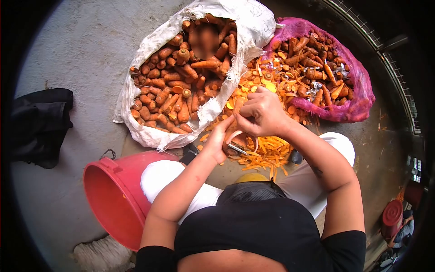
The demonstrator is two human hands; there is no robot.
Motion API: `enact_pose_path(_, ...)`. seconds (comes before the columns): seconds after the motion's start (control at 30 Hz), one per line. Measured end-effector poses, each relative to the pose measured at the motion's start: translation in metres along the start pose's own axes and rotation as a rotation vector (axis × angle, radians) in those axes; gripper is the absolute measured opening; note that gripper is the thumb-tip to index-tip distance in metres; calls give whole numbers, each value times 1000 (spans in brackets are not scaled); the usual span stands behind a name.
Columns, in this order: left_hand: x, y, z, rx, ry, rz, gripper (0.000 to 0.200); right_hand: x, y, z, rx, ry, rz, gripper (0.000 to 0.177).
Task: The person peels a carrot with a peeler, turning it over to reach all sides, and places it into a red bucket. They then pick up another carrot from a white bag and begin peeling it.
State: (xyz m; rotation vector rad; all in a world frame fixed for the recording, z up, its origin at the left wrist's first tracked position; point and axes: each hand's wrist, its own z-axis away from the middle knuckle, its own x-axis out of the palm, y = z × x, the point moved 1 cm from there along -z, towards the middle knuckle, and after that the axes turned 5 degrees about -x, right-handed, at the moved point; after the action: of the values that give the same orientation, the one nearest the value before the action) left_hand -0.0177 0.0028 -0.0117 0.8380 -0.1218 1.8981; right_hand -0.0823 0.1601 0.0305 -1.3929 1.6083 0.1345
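My left hand (217, 143) is closed, its fingertips meeting my right hand (262, 112), which is also closed, thumb pressed to the fingers. What either hand grips is too hidden to name. A thin metal blade (237, 148) and a pale curved strip show just below them, beside my left palm. Orange peelings (269, 152) lie heaped under and behind both hands. Beyond my left hand, a white sack (167, 141) lies open, full of unpeeled carrots (167, 97). A pink mesh sack (360, 90) at the back right holds more carrots (312, 63) among scraps.
A red bucket (136, 170) lies tipped beside my left knee. Dark cloth (43, 122) rests on the concrete floor (90, 54) at the far left. At the lower right, a person (404, 231) is near a red container (392, 213). A metal grating (398, 77) edges the right.
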Motion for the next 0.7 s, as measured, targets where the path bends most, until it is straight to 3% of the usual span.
enact_pose_path(0.13,-1,0,-2,18,-93,54,36,2,1,2,1,10,-6,28)
enact_pose_path(0.33,14,-1,16,41,-27,-3,35,6,0,3,-4,-10,-98,20)
enact_pose_path(0.7,18,0,29,69,8,-6,35,12,1,2,-16,20,-132,25)
